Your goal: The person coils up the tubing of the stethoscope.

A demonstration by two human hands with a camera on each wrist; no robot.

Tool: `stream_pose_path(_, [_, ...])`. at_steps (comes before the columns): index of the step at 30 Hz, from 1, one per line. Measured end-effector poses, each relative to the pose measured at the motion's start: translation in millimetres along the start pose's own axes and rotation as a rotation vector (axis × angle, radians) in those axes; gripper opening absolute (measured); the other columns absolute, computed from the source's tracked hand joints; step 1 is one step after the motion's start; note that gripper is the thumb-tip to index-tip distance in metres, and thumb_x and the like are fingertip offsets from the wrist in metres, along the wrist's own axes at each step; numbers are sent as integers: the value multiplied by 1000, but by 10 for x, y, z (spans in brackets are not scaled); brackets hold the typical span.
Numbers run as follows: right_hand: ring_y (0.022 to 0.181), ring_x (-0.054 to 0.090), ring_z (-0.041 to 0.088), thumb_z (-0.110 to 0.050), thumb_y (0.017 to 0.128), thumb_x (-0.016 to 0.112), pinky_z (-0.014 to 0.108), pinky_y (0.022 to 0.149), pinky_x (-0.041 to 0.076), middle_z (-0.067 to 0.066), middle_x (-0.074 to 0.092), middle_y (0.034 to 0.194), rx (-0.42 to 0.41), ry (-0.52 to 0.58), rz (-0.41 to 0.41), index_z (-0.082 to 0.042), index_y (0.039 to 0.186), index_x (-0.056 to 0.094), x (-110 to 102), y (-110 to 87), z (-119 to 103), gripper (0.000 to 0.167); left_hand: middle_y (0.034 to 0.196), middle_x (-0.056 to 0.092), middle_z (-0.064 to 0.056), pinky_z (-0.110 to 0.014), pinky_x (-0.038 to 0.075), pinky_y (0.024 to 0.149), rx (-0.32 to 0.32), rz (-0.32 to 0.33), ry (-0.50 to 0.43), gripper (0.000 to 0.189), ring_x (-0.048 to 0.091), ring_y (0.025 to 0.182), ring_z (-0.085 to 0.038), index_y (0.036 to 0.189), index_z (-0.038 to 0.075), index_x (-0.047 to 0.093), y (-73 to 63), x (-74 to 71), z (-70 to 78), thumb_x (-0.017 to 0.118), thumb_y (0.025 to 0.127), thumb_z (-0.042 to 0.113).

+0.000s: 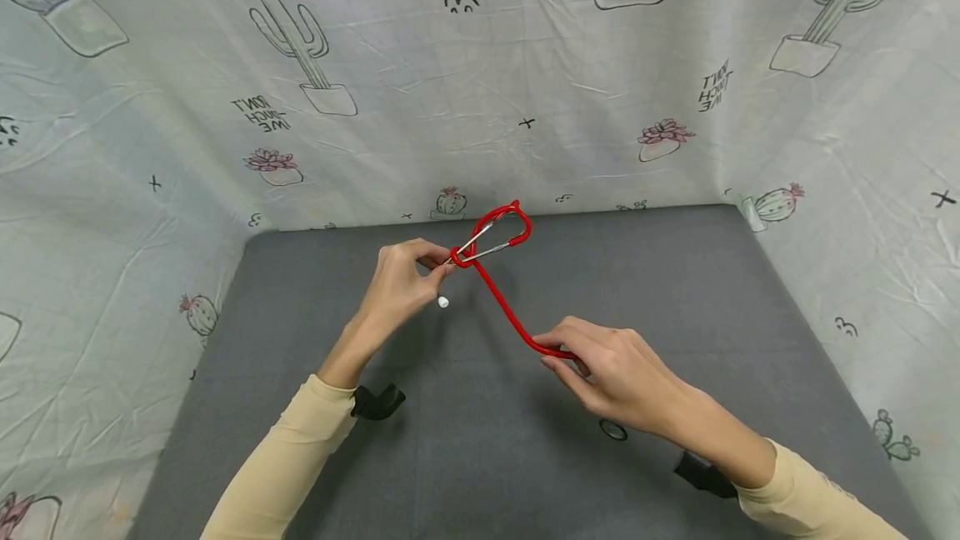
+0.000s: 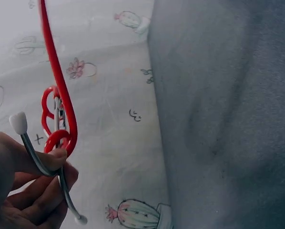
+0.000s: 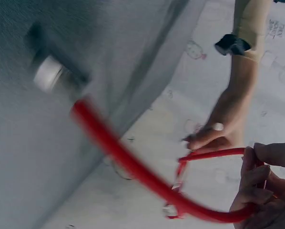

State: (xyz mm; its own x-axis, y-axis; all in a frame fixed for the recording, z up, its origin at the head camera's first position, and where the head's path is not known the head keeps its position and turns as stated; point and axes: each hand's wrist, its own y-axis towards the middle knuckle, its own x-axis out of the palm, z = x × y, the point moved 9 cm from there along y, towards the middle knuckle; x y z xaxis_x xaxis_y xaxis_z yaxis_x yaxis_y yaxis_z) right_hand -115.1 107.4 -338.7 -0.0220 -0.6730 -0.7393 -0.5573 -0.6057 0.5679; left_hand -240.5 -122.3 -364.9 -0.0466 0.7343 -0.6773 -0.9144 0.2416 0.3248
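A stethoscope with red tubing (image 1: 498,298) is held in the air between both hands. My left hand (image 1: 405,277) pinches its thin metal ear tubes near the white ear tips (image 1: 443,302); in the left wrist view the two ear tips (image 2: 18,123) stick out on either side of the fingers. Just past those fingertips the tubing winds round the metal tubes (image 1: 487,252), and a red loop stands beyond. My right hand (image 1: 615,369) grips the tubing farther down. From it the tail hangs to the chest piece (image 3: 49,74), blurred in the right wrist view.
Below the hands lies a grey tabletop (image 1: 465,457). A white cloth (image 1: 420,107) printed with cacti rises behind it and along both sides. Dark wrist mounts show at the left wrist (image 1: 378,402) and the right wrist (image 1: 703,475).
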Motion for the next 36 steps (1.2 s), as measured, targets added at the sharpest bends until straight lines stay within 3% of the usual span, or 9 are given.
stream_pose_path(4, [70, 61, -2, -3, 93, 82, 8, 58, 45, -7, 75, 98, -72, -31, -51, -9, 115, 78, -104, 138, -136, 23, 96, 82, -13, -24, 54, 61, -10, -93, -7, 9, 77, 81, -25, 101, -2, 83, -17, 122, 3, 82, 92, -1])
stream_pose_path(7, [69, 63, -1, 3, 82, 87, 10, 58, 48, -8, 76, 99, -140, -77, -73, -11, 113, 78, -207, 258, -218, 35, 98, 83, -12, -25, 57, 65, 18, -164, 7, 9, 78, 85, -22, 100, 0, 84, -32, 229, 34, 82, 92, -2])
stream_pose_path(12, [70, 66, 1, 0, 83, 88, 16, 57, 52, -7, 77, 98, -197, -143, -105, -13, 109, 79, -338, 416, -221, 31, 97, 83, -9, -25, 59, 67, 73, -269, 26, 7, 78, 82, -17, 98, 2, 85, -89, 419, 112, 82, 93, -1])
stream_pose_path(17, [71, 63, 1, -2, 88, 86, 14, 58, 49, -8, 77, 100, -214, -110, -164, -15, 112, 79, -414, 581, -121, 29, 97, 83, -7, -29, 64, 73, 142, -376, 38, 8, 78, 83, -14, 99, 2, 85, -204, 584, 267, 82, 93, -1])
stream_pose_path(24, [71, 54, -6, -5, 95, 81, 12, 60, 43, -16, 76, 103, -122, 2, -297, -21, 115, 79, -459, 790, 143, 25, 97, 82, -5, -25, 61, 71, 302, -470, 8, 11, 72, 81, -12, 102, 4, 85, -373, 713, 541, 80, 94, -2])
stream_pose_path(31, [69, 52, -3, -7, 99, 78, 19, 61, 45, -15, 79, 107, 10, 171, -366, -20, 119, 81, -473, 878, 546, 24, 93, 80, -3, -19, 60, 75, 416, -493, -90, 12, 71, 80, -8, 104, 5, 85, -498, 669, 749, 82, 94, -1])
stream_pose_path(36, [62, 50, 4, -6, 103, 73, 22, 56, 42, -7, 80, 108, 78, 324, -397, -16, 121, 81, -402, 888, 771, 22, 94, 80, -3, -18, 61, 79, 487, -467, -137, 12, 70, 78, -5, 104, 4, 85, -563, 587, 863, 83, 92, -1])
